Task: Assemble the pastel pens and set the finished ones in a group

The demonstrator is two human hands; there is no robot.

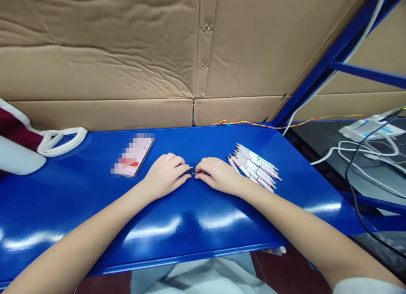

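The left hand point(166, 174) and right hand point(218, 174) face each other nearly fingertip to fingertip over the blue table point(193, 146), with slim parts point(192, 167) showing at their fingertips, too small to tell whether either hand really pinches one. A pile of pens point(253, 164) lies just beyond the right wrist; a flat pink item point(142, 152) lies near the left hand.

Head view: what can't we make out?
Head view, all:
Thin pieces at left fingers and right fingers: too small, partly covered by fingers.
Pens, exact count: overlapping, right wrist in front.
Pink flat item: partly pixelated.
White rounded object: cut by left edge.
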